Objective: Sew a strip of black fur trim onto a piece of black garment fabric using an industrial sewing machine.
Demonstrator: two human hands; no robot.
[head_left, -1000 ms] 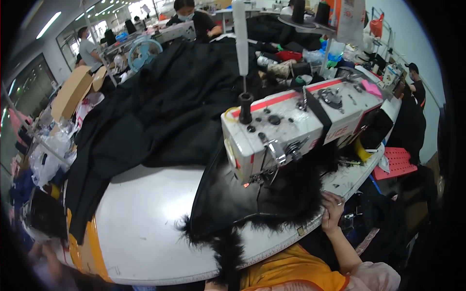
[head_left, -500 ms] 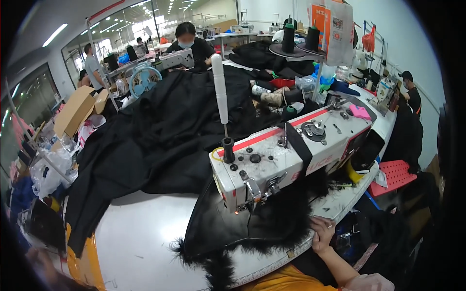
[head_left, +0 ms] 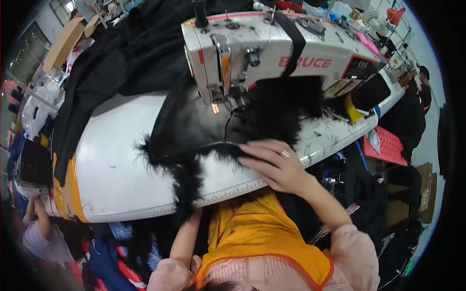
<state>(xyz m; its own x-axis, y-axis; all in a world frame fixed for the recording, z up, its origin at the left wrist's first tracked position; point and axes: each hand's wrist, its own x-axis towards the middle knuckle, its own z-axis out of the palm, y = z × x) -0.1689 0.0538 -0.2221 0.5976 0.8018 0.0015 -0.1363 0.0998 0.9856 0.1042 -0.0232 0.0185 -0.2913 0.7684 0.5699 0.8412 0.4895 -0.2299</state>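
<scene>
My right hand (head_left: 275,162) lies at the lower right edge of a dark padded piece (head_left: 184,128) with black fur trim (head_left: 187,179), fingers outstretched onto that edge. The piece sits beneath the head of a white sewing machine (head_left: 233,53), where a small light glows by the needle area. A strand of fur hangs over the curved table edge (head_left: 242,191). Below it my left forearm (head_left: 187,240) shows, but that hand is hidden under the fur and table.
Black cloth (head_left: 121,48) covers the back left of the table. A cardboard box (head_left: 63,43) and plastic bags (head_left: 36,111) lie left. A pink perforated board (head_left: 386,145) is at right. Another person's arms (head_left: 39,223) show lower left; a person in black (head_left: 423,94) stands far right.
The view has tipped down, bringing my lap and left forearm into sight. My right hand has left the table edge and moved leftward onto the fur-edged piece.
</scene>
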